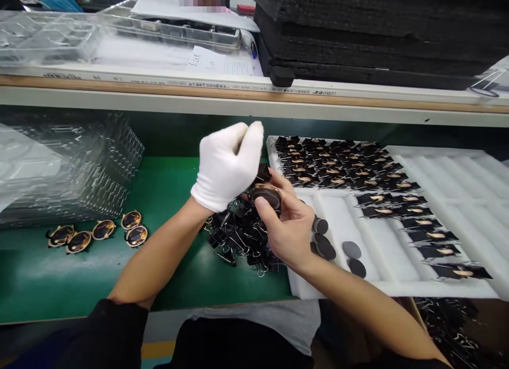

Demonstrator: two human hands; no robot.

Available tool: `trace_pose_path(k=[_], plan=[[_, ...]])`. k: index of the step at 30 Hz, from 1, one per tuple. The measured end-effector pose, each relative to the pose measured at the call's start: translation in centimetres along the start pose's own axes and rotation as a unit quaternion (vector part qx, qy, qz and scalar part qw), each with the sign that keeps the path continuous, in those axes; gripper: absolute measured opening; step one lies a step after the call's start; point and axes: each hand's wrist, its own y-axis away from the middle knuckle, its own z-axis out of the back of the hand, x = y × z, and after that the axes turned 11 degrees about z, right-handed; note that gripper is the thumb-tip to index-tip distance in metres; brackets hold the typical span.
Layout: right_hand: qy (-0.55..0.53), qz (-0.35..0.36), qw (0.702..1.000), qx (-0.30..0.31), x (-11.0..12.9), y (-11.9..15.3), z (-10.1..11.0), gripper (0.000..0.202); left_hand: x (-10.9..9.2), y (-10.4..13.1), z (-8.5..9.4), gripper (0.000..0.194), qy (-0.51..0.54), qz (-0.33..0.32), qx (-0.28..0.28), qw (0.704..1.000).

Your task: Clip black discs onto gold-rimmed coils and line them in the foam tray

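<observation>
My left hand, in a white glove, is closed with its fingers curled under, above the bench. A black binder clip shows at its lower right edge, partly hidden between the hands. My bare right hand grips a round gold-rimmed piece with a dark disc on its face, the thumb pressing on the disc. Below both hands lies a heap of black binder clips. Several dark round discs rest on the white tray beside my right wrist.
The white ridged tray carries rows of clipped gold pieces. Several loose gold-rimmed pieces with amber faces lie on the green bench. Clear plastic trays are stacked at left. Above, a shelf holds black foam sheets.
</observation>
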Motion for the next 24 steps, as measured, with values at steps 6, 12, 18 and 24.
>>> trace_pose_path(k=[6, 12, 18, 24], plan=[[0.019, -0.024, 0.999, 0.042, -0.6, -0.4, 0.1, 0.007, 0.9, -0.6, -0.6, 0.056, 0.093, 0.016, -0.077, 0.993], [0.066, 0.005, 0.996, 0.056, -0.7, -0.8, 0.2, 0.016, 1.1, -0.7, -1.9, 0.058, 0.147, -0.033, -0.107, 0.983], [0.096, -0.021, 0.992, 0.081, -0.5, -1.1, 0.9, 0.021, 1.1, -0.4, -2.5, 0.057, 0.127, -0.033, -0.098, 0.987], [0.102, -0.061, 0.988, 0.093, -0.3, -1.1, 1.3, 0.027, 0.9, 0.0, -3.2, 0.056, 0.109, -0.013, -0.078, 0.991]])
